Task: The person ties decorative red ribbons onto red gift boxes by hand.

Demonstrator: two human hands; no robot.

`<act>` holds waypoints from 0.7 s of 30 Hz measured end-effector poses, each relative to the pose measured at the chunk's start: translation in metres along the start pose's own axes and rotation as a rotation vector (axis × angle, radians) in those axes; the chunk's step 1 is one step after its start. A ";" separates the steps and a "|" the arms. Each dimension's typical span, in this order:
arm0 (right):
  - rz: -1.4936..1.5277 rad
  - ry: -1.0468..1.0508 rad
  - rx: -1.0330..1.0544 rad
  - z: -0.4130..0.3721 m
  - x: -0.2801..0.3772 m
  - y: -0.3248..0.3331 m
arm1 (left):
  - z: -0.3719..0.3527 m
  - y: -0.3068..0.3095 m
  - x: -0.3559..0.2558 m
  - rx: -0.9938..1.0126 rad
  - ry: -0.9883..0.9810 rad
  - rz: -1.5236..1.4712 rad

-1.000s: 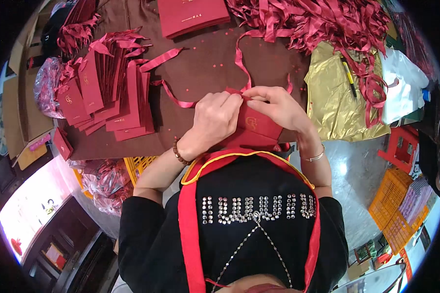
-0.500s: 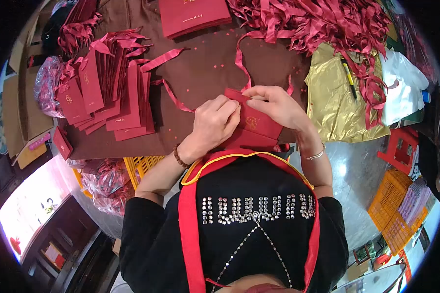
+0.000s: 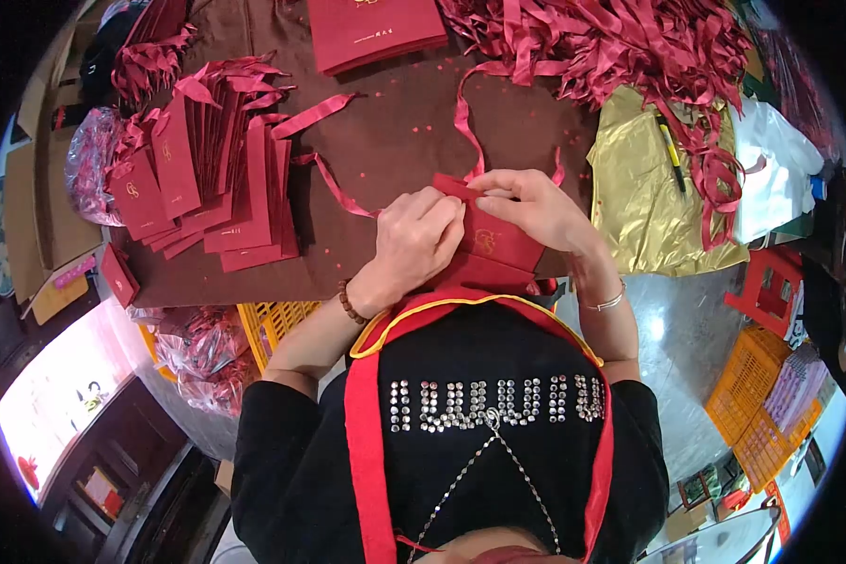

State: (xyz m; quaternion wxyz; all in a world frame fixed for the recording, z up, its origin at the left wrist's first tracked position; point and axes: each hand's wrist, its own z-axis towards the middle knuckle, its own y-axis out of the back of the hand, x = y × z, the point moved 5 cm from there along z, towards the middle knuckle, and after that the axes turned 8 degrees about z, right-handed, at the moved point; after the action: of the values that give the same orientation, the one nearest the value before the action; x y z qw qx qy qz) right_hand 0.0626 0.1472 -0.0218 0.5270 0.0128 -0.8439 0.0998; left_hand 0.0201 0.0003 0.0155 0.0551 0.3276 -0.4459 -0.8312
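Right of the bag stack (image 3: 207,179), we are pinching the top edge of the red paper bag (image 3: 500,246) between left hand (image 3: 414,240) and right hand (image 3: 536,207) fingertips, seemingly with the ribbon (image 3: 458,108).

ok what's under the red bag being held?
A flat stack of similar bags, at the near edge of the brown table. The red bag, left hand and right hand cover most of it: no count.

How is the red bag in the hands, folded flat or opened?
Folded flat. The red bag shows one flat face with a gold logo; left hand and right hand pinch its top edge.
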 end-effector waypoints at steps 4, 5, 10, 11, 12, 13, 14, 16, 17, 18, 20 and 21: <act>0.055 0.033 0.021 0.000 -0.002 -0.003 | -0.001 -0.001 0.000 -0.020 0.001 0.003; 0.102 0.077 0.020 0.000 -0.001 -0.003 | -0.001 -0.001 0.001 -0.022 -0.006 -0.002; 0.229 0.025 0.055 -0.002 0.001 -0.005 | -0.004 0.001 0.001 -0.070 -0.063 -0.001; 0.235 0.016 0.069 -0.003 0.002 -0.004 | -0.004 0.002 -0.001 -0.076 -0.096 0.012; 0.233 0.020 0.081 -0.003 0.003 -0.004 | -0.005 0.002 -0.002 -0.082 -0.129 0.026; 0.210 0.000 0.079 -0.002 0.002 -0.003 | -0.005 0.002 -0.001 -0.098 -0.145 0.036; 0.187 -0.021 0.076 -0.002 0.001 -0.002 | -0.006 0.000 0.000 -0.100 -0.141 0.047; 0.155 0.009 0.071 -0.001 -0.001 -0.001 | -0.008 -0.002 0.001 -0.115 -0.173 0.026; 0.176 0.001 0.074 -0.002 0.001 -0.001 | -0.008 -0.003 0.002 -0.107 -0.181 0.023; 0.197 -0.008 0.076 -0.003 0.003 -0.002 | -0.008 -0.002 0.002 -0.109 -0.178 0.030; 0.188 -0.017 0.076 -0.003 0.005 -0.003 | -0.008 -0.001 0.000 -0.131 -0.190 0.022; 0.189 -0.011 0.084 -0.003 0.005 -0.003 | -0.009 -0.002 0.001 -0.133 -0.189 0.017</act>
State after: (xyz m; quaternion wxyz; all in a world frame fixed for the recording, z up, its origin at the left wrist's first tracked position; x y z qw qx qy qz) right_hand 0.0632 0.1454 -0.0154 0.5097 -0.0440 -0.8392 0.1844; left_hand 0.0253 -0.0049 0.0101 0.0414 0.2396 -0.3957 -0.8856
